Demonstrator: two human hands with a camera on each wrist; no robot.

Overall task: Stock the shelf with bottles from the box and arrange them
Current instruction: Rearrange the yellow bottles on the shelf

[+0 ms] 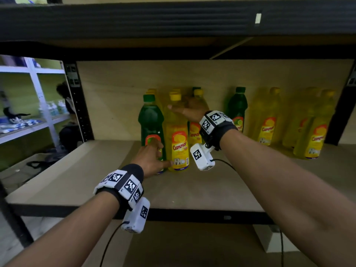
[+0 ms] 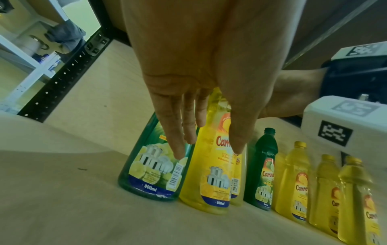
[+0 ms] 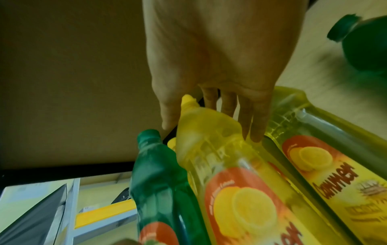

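2 hands were at work on the front yellow bottle (image 1: 178,135), which stood upright on the shelf board (image 1: 96,170) with a green bottle (image 1: 151,124) touching its left side and more yellow bottles behind it; the right hand (image 1: 189,109) lay over its shoulder just below the cap, fingers straight and spread, the thumb on 1 side of the neck, nothing clenched; the left hand (image 1: 152,158) hovered low at the label, fingers loosely extended, the thumb tip at or very near the yellow label; whether it truly pressed I could not tell. A 2nd group, 1 green bottle (image 1: 238,110) and several yellow ones, stood well apart to the right. No box showed in any view. The step looked like squaring the bottle into its row; to do it well, steer from the shoulder and guide the base together, slide rather than tip, keep the label facing forward, and avoid nudging the green neighbour out of line.
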